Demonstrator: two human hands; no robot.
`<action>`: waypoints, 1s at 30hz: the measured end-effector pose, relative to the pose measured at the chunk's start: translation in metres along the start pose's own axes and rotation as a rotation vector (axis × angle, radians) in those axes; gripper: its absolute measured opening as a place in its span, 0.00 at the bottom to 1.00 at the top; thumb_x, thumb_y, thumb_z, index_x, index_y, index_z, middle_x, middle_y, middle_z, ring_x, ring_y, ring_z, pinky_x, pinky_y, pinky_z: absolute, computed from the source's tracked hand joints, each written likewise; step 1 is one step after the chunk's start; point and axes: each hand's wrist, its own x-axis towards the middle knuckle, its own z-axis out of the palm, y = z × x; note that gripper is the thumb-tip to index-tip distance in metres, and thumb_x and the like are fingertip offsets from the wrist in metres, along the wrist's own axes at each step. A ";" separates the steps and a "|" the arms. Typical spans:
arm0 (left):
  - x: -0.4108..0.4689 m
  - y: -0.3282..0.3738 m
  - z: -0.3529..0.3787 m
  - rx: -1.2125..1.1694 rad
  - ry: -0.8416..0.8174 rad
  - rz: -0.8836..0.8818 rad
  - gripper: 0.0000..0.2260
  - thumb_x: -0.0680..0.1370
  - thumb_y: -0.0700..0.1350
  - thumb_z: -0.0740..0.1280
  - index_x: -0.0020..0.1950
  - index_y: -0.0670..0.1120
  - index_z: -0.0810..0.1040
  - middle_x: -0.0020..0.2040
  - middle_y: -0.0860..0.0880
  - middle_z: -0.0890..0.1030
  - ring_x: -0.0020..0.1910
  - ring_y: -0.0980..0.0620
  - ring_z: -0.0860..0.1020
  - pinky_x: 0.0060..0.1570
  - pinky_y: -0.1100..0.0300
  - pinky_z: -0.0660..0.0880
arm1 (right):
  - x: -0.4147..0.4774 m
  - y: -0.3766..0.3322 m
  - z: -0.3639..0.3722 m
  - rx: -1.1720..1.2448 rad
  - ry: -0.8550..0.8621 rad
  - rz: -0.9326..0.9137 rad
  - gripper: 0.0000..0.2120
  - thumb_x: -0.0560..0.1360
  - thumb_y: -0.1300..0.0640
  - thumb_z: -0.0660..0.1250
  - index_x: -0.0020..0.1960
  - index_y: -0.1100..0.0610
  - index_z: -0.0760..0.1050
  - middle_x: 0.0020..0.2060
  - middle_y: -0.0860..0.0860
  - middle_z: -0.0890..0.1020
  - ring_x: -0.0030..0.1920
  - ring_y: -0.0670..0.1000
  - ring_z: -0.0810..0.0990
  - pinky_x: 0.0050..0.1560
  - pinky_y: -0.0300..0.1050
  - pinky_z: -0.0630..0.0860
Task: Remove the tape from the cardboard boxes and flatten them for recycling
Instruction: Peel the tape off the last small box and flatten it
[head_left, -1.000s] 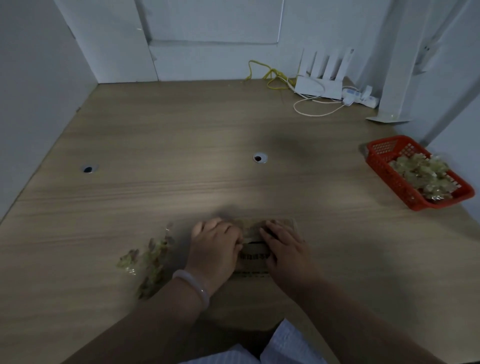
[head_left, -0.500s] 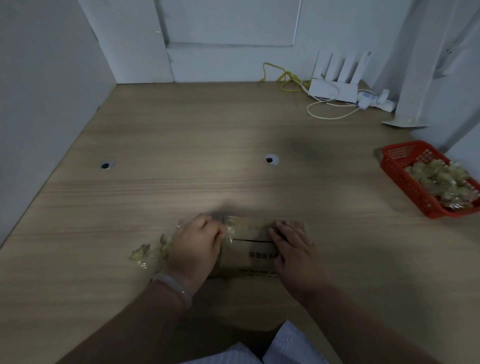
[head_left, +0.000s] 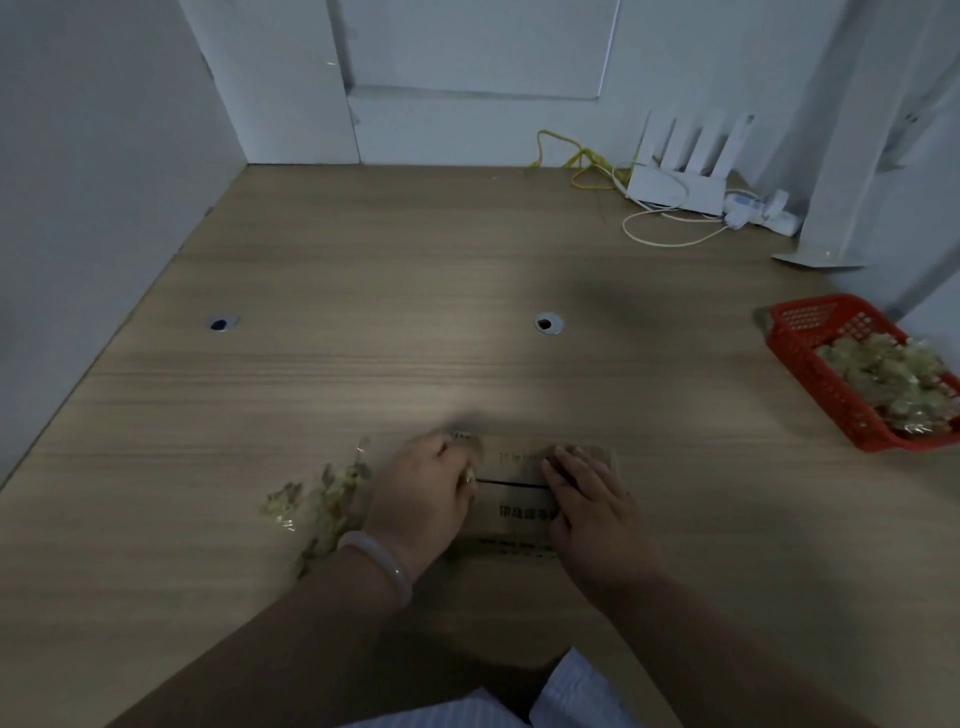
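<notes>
The left hand (head_left: 421, 501) has slid away from the right hand (head_left: 592, 514) to the left end of the cardboard box (head_left: 519, 501). Its fingers (head_left: 457, 457) curl, seemingly pinching tape (head_left: 470, 475) there; the right fingers (head_left: 566, 462) lie straight, pressing the box onto the table (head_left: 467, 312). The box's long axis runs left-right between the hands, so peeling should go leftward.
</notes>
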 end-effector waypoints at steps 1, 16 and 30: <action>0.000 0.000 0.001 -0.010 0.013 -0.008 0.07 0.71 0.44 0.70 0.49 0.48 0.79 0.46 0.48 0.77 0.47 0.46 0.75 0.47 0.52 0.74 | 0.000 0.000 0.001 0.008 -0.009 0.007 0.26 0.69 0.54 0.62 0.67 0.57 0.74 0.68 0.54 0.74 0.69 0.56 0.71 0.69 0.51 0.64; -0.006 -0.024 -0.011 -0.022 0.097 -0.125 0.07 0.71 0.41 0.70 0.47 0.49 0.80 0.46 0.49 0.78 0.47 0.47 0.78 0.46 0.57 0.71 | 0.000 -0.001 0.002 -0.030 0.023 0.015 0.26 0.70 0.51 0.55 0.65 0.56 0.77 0.66 0.53 0.76 0.66 0.55 0.73 0.66 0.52 0.67; -0.004 -0.027 0.006 -0.395 -0.011 -0.485 0.06 0.72 0.50 0.73 0.45 0.50 0.80 0.41 0.56 0.80 0.41 0.59 0.77 0.36 0.79 0.66 | 0.000 -0.002 0.001 -0.027 0.022 -0.006 0.27 0.71 0.52 0.53 0.67 0.57 0.75 0.67 0.54 0.75 0.68 0.56 0.71 0.69 0.52 0.66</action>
